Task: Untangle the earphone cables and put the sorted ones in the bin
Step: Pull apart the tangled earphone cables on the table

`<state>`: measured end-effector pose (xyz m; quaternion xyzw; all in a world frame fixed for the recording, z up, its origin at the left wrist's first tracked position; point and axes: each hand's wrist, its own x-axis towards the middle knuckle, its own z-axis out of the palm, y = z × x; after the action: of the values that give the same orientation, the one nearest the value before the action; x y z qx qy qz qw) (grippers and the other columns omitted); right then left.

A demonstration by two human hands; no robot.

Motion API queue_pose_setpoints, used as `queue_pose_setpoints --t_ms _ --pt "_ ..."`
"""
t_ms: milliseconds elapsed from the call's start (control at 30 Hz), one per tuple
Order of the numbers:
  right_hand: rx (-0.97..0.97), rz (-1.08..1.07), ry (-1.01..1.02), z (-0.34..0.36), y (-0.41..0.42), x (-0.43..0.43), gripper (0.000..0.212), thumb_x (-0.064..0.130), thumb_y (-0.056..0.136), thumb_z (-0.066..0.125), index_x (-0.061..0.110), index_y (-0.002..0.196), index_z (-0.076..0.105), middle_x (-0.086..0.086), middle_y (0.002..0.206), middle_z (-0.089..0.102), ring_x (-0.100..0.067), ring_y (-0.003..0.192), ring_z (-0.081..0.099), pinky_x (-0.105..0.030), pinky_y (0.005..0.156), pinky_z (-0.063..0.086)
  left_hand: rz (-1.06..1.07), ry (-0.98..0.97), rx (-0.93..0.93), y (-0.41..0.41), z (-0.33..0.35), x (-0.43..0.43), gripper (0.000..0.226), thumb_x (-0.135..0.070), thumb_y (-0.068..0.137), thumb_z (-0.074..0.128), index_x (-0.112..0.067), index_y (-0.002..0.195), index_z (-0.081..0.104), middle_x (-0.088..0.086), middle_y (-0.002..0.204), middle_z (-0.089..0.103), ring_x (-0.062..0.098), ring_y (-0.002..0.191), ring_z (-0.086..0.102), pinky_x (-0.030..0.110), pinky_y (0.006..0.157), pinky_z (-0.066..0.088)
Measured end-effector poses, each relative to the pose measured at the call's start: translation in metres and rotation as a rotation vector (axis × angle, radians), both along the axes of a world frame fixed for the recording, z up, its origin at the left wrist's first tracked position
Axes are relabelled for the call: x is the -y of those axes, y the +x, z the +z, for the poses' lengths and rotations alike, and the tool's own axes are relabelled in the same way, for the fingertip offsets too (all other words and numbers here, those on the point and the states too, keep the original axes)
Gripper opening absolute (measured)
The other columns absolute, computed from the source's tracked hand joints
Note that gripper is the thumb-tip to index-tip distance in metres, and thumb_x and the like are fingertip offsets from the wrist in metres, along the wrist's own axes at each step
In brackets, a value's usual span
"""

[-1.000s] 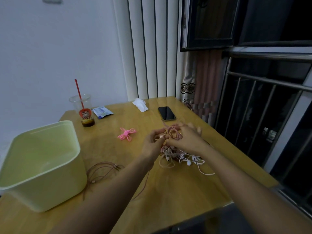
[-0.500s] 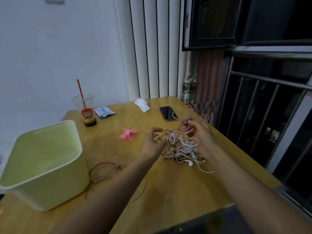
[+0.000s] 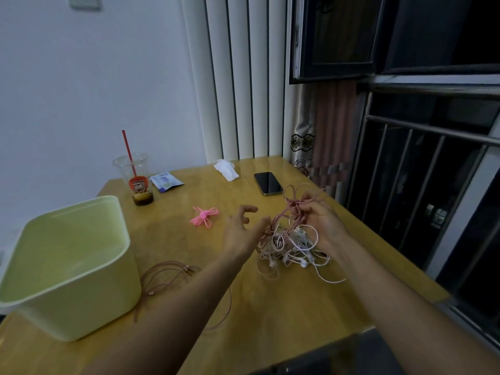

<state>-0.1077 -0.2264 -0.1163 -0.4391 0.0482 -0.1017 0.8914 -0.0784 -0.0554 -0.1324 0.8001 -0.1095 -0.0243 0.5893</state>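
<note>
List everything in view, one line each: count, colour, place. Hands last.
bin: one, pale green, table's left.
earphone tangle: one, white and pink, right of centre.
loose cable: one, brownish-pink, beside bin.
tied cable: one, bright pink, centre.
phone: one, black, far right.
tissue: one, white, far edge.
cup: one, clear, red straw, far left.
packet: one, blue-white, beside cup.
table: one, yellow wood.
left hand: fingers spread, at tangle.
right hand: grips tangle's pink loops.

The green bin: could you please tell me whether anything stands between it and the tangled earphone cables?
Nothing upright. A loose brown cable lies flat on the table beside the bin; the left hand hangs in between.
</note>
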Motion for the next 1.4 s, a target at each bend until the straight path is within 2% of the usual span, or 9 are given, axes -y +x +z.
queue_pose_setpoints --t_ms 133,300,500,667,867,967,1133,1267,1400 --pt "0.001 0.016 -0.019 0.000 0.000 -0.003 0.033 -0.016 0.091 0.033 0.012 0.083 0.047 -0.012 0.072 0.063 -0.013 0.052 0.061 -0.021 0.054 0.050 -0.120 0.013 0.008 0.001 -0.001 0.001 0.013 -0.019 0.093 0.064 -0.009 0.094 0.072 0.004 0.090 0.065 0.010 0.076 0.061 0.014 0.056 0.047" --pt "-0.016 0.024 0.005 -0.004 -0.002 0.003 0.022 -0.001 0.090 0.031 0.010 0.079 0.047 -0.015 0.073 0.059 -0.023 0.060 0.052 -0.031 0.059 0.042 0.067 -0.055 -0.002 0.005 -0.003 0.004 0.017 -0.016 0.097 0.050 -0.005 0.092 0.062 0.000 0.076 0.067 0.013 0.069 0.060 0.025 0.061 0.045" --pt "-0.097 0.096 -0.535 -0.001 -0.005 0.010 0.047 0.052 0.092 0.055 0.006 0.086 0.059 -0.014 0.070 0.065 -0.026 0.061 0.060 -0.041 0.070 0.051 0.068 -0.057 0.003 0.003 -0.008 0.006 0.015 -0.023 0.102 0.045 -0.014 0.094 0.054 0.002 0.080 0.065 0.014 0.073 0.062 0.037 0.073 0.051" --pt "-0.112 0.255 -1.076 0.001 -0.005 0.010 0.034 0.035 0.071 0.087 0.014 0.095 0.073 -0.009 0.090 0.073 -0.017 0.080 0.070 -0.030 0.076 0.056 0.046 -0.050 0.014 0.005 -0.012 0.006 0.014 -0.026 0.101 0.048 -0.018 0.093 0.056 0.001 0.082 0.062 0.017 0.077 0.061 0.044 0.079 0.054" --pt "-0.133 0.308 -1.398 0.004 -0.004 -0.003 0.008 0.017 0.078 0.078 0.021 0.084 0.076 -0.008 0.072 0.070 -0.011 0.061 0.059 -0.027 0.058 0.048 0.035 -0.031 0.029 0.003 -0.012 0.007 0.016 -0.025 0.102 0.047 -0.013 0.099 0.057 -0.001 0.079 0.065 0.015 0.075 0.064 0.038 0.075 0.054" --pt "-0.092 0.162 -1.287 0.004 -0.005 -0.003 0.010 0.016 0.090 0.065 0.013 0.084 0.073 -0.004 0.068 0.066 -0.011 0.058 0.055 -0.023 0.052 0.045 0.047 0.028 0.048 0.006 -0.012 0.003 0.017 -0.030 0.101 0.047 -0.017 0.099 0.057 -0.001 0.089 0.063 0.019 0.086 0.062 0.043 0.083 0.053" --pt "-0.004 0.098 -0.508 0.009 -0.005 0.002 0.032 -0.003 0.091 0.034 0.006 0.064 0.048 -0.004 0.066 0.065 -0.021 0.069 0.053 -0.021 0.052 0.049 0.054 -0.082 -0.062 0.009 -0.012 -0.007 0.019 -0.025 0.102 0.044 -0.010 0.099 0.056 0.003 0.084 0.066 0.022 0.085 0.061 0.041 0.085 0.050" --pt "0.001 0.143 -0.553 0.008 -0.006 0.001 0.037 0.001 0.093 0.030 0.005 0.064 0.053 -0.005 0.061 0.058 -0.011 0.051 0.048 -0.028 0.057 0.043 -0.064 -0.067 -0.110 0.003 -0.008 -0.013 0.035 -0.033 0.103 0.042 -0.006 0.097 0.064 0.003 0.083 0.066 0.013 0.074 0.056 0.027 0.068 0.042" --pt "0.082 0.120 -0.202 0.009 -0.002 0.003 0.042 0.003 0.094 0.029 0.007 0.063 0.057 -0.010 0.062 0.056 -0.010 0.048 0.045 -0.021 0.051 0.041 -0.206 0.062 -0.071 0.001 -0.004 -0.013 0.025 -0.037 0.094 0.060 -0.014 0.099 0.069 0.007 0.099 0.068 0.017 0.089 0.062 0.030 0.079 0.050"
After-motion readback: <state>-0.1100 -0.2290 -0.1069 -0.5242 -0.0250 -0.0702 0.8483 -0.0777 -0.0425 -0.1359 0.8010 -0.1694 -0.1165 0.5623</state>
